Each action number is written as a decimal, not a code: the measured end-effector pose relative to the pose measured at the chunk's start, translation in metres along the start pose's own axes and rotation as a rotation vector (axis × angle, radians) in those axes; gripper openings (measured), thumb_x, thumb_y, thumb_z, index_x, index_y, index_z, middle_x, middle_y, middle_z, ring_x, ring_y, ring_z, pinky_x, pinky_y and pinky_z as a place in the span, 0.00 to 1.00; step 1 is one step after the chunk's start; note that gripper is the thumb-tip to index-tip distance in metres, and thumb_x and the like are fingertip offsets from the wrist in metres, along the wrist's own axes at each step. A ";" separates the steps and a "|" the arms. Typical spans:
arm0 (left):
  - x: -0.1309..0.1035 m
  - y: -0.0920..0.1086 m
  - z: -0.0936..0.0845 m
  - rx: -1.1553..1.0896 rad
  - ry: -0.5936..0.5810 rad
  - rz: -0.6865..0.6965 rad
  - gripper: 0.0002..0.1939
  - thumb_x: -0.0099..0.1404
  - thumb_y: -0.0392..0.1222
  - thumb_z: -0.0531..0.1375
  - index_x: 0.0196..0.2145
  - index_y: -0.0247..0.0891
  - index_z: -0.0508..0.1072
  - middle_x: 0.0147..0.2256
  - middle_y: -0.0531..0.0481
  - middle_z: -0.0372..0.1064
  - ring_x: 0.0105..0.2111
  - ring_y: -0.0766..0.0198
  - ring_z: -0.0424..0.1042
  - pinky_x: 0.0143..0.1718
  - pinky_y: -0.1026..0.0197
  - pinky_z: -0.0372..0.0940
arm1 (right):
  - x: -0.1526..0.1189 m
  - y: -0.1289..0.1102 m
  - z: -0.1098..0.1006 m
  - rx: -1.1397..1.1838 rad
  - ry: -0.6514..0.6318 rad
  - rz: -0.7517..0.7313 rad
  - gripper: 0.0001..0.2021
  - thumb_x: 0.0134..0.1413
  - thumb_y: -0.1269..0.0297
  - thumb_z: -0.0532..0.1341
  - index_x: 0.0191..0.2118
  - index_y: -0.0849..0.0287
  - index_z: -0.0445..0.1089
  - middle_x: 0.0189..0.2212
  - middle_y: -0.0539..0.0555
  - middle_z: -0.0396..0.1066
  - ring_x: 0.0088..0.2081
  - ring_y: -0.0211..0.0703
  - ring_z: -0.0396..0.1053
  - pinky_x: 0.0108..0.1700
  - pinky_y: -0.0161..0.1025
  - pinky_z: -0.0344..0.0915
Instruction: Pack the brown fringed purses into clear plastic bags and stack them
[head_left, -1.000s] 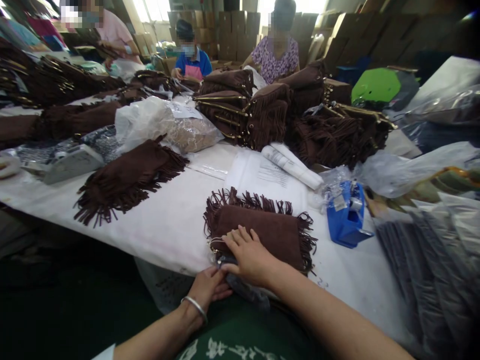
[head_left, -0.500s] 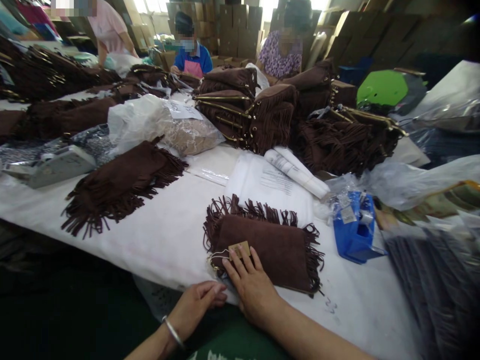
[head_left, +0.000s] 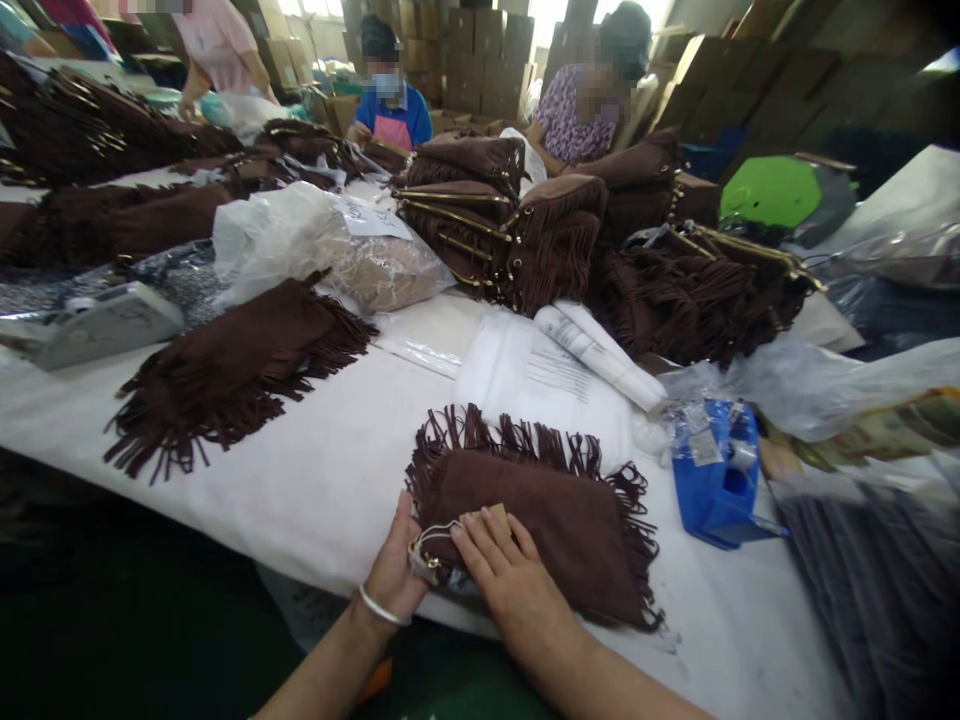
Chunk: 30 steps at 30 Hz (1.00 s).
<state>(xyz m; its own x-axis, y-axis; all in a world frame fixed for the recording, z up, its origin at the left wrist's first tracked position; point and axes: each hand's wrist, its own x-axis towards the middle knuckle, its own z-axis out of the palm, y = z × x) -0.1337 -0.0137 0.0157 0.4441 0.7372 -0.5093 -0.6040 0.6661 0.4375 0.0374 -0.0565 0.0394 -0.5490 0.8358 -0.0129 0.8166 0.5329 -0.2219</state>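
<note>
A dark brown fringed bag (head_left: 555,535) lies flat near the table's front edge, its fringe spread along the far side and right end. My right hand (head_left: 514,580) rests on it with fingers stretched flat, partly covering a tan hang tag (head_left: 499,517). A white string (head_left: 439,530) loops from the tag to gold-coloured hardware (head_left: 429,568) at the bag's left end. There my left hand (head_left: 399,565), with a silver bangle at the wrist, grips the bag's edge; some of its fingers are hidden.
Another fringed bag (head_left: 240,360) lies to the left. Behind are white sheets (head_left: 540,380), a plastic bag (head_left: 300,235) and stacked brown bags (head_left: 555,240). A blue tape dispenser (head_left: 716,480) and dark packed items (head_left: 855,560) stand right. Several people (head_left: 394,105) sit or stand across the table.
My left hand has moved up from the table edge to the bag's left end. My right hand stays flat over the tag. The view has shifted slightly.
</note>
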 end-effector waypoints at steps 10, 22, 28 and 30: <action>0.028 0.024 -0.008 0.233 0.047 0.084 0.31 0.64 0.56 0.52 0.56 0.31 0.63 0.48 0.39 0.71 0.52 0.49 0.66 0.58 0.46 0.54 | -0.014 0.004 0.013 0.081 -0.008 -0.099 0.31 0.60 0.73 0.50 0.66 0.62 0.37 0.65 0.58 0.42 0.65 0.50 0.39 0.63 0.54 0.48; 0.025 -0.019 0.027 1.779 -0.188 0.604 0.26 0.69 0.42 0.46 0.63 0.40 0.49 0.64 0.46 0.46 0.64 0.57 0.41 0.64 0.44 0.40 | -0.045 0.017 -0.022 0.565 -0.079 -0.116 0.22 0.64 0.57 0.50 0.61 0.53 0.55 0.62 0.52 0.53 0.65 0.42 0.42 0.65 0.50 0.39; 0.015 -0.037 0.055 2.015 -0.615 0.676 0.29 0.68 0.38 0.49 0.64 0.46 0.44 0.63 0.48 0.48 0.63 0.57 0.45 0.62 0.46 0.48 | -0.135 0.029 -0.006 1.064 0.263 0.441 0.17 0.64 0.57 0.48 0.50 0.52 0.69 0.50 0.55 0.69 0.52 0.44 0.66 0.56 0.45 0.61; 0.022 -0.051 0.065 2.133 -0.774 0.694 0.32 0.65 0.35 0.51 0.64 0.44 0.45 0.63 0.47 0.46 0.63 0.55 0.45 0.61 0.45 0.49 | -0.155 0.028 0.002 1.251 0.366 0.693 0.19 0.63 0.53 0.48 0.47 0.55 0.71 0.44 0.57 0.73 0.47 0.47 0.70 0.52 0.47 0.64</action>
<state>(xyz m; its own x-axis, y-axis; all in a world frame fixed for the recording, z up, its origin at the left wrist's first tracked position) -0.0498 -0.0244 0.0300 0.9284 0.3705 0.0300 0.3145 -0.8261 0.4675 0.1449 -0.1709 0.0330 0.1079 0.9579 -0.2660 0.1055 -0.2770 -0.9550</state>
